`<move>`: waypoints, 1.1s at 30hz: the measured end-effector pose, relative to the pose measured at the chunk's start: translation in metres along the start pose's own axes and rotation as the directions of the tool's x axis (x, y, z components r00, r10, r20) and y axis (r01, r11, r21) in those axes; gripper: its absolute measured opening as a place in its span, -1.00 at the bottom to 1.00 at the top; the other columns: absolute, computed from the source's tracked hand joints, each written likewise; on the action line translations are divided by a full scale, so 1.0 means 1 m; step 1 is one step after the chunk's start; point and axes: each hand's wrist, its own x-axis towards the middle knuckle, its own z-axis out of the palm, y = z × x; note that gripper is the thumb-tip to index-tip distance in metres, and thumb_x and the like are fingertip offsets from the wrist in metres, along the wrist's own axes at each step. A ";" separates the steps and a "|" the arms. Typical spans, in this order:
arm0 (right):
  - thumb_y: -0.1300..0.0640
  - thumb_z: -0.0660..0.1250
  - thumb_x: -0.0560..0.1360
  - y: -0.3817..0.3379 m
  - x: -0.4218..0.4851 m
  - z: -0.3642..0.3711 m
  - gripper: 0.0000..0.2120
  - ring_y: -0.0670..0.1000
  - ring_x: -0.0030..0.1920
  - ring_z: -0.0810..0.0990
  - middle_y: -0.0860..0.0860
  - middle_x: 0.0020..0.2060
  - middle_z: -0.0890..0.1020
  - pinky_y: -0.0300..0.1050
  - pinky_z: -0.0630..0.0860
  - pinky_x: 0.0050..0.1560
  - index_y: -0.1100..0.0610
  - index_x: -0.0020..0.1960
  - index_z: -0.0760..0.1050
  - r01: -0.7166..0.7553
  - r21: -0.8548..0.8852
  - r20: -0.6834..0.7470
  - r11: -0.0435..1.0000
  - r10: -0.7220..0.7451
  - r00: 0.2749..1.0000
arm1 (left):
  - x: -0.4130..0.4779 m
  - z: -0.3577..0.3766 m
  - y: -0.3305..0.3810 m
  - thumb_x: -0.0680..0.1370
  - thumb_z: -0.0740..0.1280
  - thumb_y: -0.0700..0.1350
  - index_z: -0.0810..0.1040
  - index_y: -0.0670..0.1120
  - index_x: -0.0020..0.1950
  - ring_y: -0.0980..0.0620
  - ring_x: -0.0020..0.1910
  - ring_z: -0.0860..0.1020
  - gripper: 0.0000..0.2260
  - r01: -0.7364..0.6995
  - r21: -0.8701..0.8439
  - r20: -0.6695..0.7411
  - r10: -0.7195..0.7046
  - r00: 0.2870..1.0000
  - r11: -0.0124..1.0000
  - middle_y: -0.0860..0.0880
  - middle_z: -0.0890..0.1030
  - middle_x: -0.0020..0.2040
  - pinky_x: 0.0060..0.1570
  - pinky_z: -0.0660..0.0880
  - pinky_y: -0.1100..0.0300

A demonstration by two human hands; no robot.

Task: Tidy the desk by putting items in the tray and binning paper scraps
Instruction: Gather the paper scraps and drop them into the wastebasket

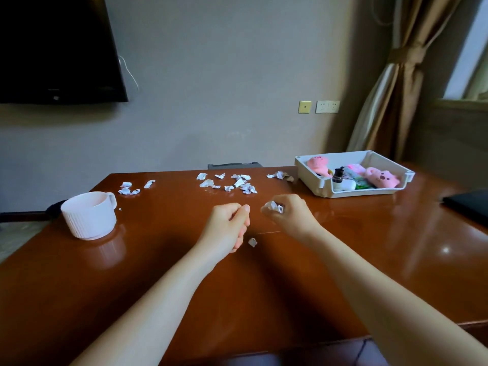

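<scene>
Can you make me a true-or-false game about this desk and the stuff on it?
1. The right hand holds crumpled paper. True.
2. The tray is empty. False: pink plush toys and a small bottle lie in it.
3. The cup lies tipped over. False: it stands upright.
4. Paper scraps lie on the desk. True.

Left arm (148, 307) & right arm (383, 299) are both bare from wrist to edge of view, slim, smooth. Dark purplish cloth (264, 360) at bottom edge, maybe clothing: too blurry to tell.
</scene>
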 end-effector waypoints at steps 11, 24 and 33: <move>0.13 0.32 0.52 0.037 -0.075 -0.103 -0.83 -0.01 -0.15 0.62 0.05 -0.09 0.67 -0.09 0.61 -0.09 0.18 0.01 0.63 -0.123 -0.194 -0.067 0.973 0.112 0.991 | -0.027 0.109 0.032 0.63 0.16 -0.07 0.41 -0.13 -0.31 0.10 -0.56 0.26 -0.68 -0.072 -0.051 0.293 0.083 0.952 0.996 0.01 0.33 -0.49 -0.59 0.20 0.32; 0.09 0.37 0.48 0.135 -0.239 -0.224 -0.91 -0.13 -0.27 0.57 -0.02 -0.23 0.65 -0.30 0.46 -0.30 0.10 -0.12 0.61 -0.503 -0.310 -0.196 0.807 0.464 0.864 | -0.087 0.282 0.036 0.63 0.16 -0.13 0.35 -0.12 -0.38 0.20 -0.66 0.22 -0.64 -0.081 -0.128 0.674 0.147 0.724 0.988 0.06 0.30 -0.56 -0.63 0.16 0.40; 0.12 0.37 0.48 0.219 -0.314 -0.230 -0.85 0.01 -0.10 0.64 0.00 -0.17 0.65 -0.08 0.60 0.00 0.17 -0.01 0.62 -0.774 -0.120 -0.140 0.622 0.761 0.634 | -0.120 0.393 -0.014 0.64 0.15 -0.14 0.32 -0.12 -0.39 0.19 -0.65 0.19 -0.63 -0.039 0.019 0.843 0.005 0.539 0.999 0.02 0.26 -0.52 -0.62 0.15 0.38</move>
